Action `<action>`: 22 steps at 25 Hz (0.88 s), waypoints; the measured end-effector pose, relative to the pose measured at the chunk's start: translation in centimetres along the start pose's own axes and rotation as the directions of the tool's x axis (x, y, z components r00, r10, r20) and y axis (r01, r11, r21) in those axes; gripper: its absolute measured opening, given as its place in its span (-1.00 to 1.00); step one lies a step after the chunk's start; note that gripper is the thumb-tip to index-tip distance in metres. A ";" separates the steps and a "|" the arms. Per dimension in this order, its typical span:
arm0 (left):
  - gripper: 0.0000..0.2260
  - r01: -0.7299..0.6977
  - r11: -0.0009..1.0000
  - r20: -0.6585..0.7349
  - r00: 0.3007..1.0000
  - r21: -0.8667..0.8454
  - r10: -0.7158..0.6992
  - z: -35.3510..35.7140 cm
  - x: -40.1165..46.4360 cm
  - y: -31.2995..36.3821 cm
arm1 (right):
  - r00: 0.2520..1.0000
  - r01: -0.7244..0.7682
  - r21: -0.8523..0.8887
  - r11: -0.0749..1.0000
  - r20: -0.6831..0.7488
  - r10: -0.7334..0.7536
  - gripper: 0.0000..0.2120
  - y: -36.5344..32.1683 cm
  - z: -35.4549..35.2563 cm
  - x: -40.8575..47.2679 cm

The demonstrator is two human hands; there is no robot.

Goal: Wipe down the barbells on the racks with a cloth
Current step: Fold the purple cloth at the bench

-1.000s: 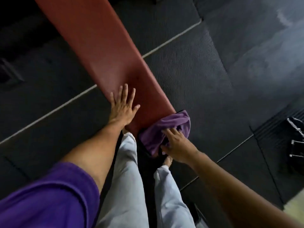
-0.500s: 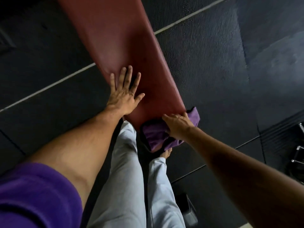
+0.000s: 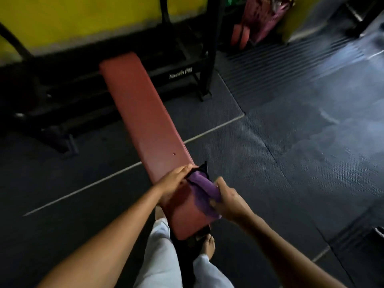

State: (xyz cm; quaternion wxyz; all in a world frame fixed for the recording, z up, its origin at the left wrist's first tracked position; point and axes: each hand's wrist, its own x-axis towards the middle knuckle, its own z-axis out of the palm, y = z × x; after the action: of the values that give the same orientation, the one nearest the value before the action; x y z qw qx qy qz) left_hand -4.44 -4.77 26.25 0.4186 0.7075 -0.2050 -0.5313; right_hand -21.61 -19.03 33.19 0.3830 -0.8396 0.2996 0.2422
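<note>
Gym worker handles purple cloth [image 3: 202, 189] at near right edge of red bench [image 3: 145, 121]; no barbells visible yet. Left hand [image 3: 174, 179] pinches cloth's far end, right hand [image 3: 227, 203] curled round near end. Cloth bunched long, axis running along bench edge, far end pointing toward dark rack [image 3: 187, 65]. Judged step: regathering cloth. Next move calls for reaching rack, finding bar.

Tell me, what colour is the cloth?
Purple; the cloth shows best in the head view.
</note>
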 end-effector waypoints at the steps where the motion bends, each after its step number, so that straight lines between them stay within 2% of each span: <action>1: -0.72 -0.045 0.998 -0.007 0.999 -0.037 0.045 1.0 -2.5 1.6 | 0.999 0.039 0.048 0.998 -0.035 -0.037 -0.70 -0.1 -0.5 -2.0; 4: -0.82 -0.135 0.987 -0.041 0.990 -0.091 0.132 4.0 -9.4 4.4 | 0.980 0.173 0.129 0.977 -0.126 -0.156 -0.66 0.7 -1.6 -8.6; 5: -0.75 -0.182 0.981 -0.068 0.982 -0.063 0.178 5.3 -11.4 4.9 | 0.973 0.201 0.151 0.968 -0.147 -0.179 -0.65 1.4 -1.9 -10.9; 7: -0.59 -0.288 0.946 -0.105 0.947 0.147 0.304 8.1 -14.5 5.5 | 0.962 0.240 0.191 0.952 -0.178 -0.207 -0.63 2.9 -2.4 -14.8; 8: -0.64 -0.327 0.916 -0.121 0.925 0.233 0.361 9.5 -15.7 6.0 | 0.956 0.262 0.198 0.945 -0.187 -0.226 -0.61 3.7 -2.6 -16.5; 10: -0.87 -0.367 0.883 -0.172 0.888 0.294 0.426 11.8 -18.2 7.1 | 0.943 0.318 0.234 0.919 -0.183 -0.280 -0.57 4.8 -2.9 -19.4; 13: -0.87 -0.426 0.824 -0.168 0.843 0.373 0.512 14.0 -22.2 8.9 | 0.922 0.386 0.345 0.855 -0.159 -0.352 -0.61 5.3 -2.8 -22.5; 16: -0.84 -0.393 0.815 -0.201 0.837 0.427 0.509 14.4 -25.1 10.1 | 0.886 0.462 0.272 0.844 -0.182 -0.426 -0.78 4.8 -2.0 -23.7; 19: -0.85 -0.364 0.833 -0.268 0.826 0.416 0.495 13.1 -27.9 10.4 | 0.875 0.467 0.309 0.828 -0.297 -0.382 -0.94 3.5 -1.0 -24.9; 22: -0.85 -0.325 0.856 -0.332 0.819 0.402 0.467 11.1 -30.5 10.0 | 0.860 0.466 0.381 0.799 -0.407 -0.308 -0.87 2.3 -0.1 -26.5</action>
State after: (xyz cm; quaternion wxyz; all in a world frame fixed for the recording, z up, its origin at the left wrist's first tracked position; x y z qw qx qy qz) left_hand -23.83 7.85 51.10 0.4314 0.8046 -0.3402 -0.2252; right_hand -41.80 -11.89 48.92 0.5603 -0.7940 0.2273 -0.0636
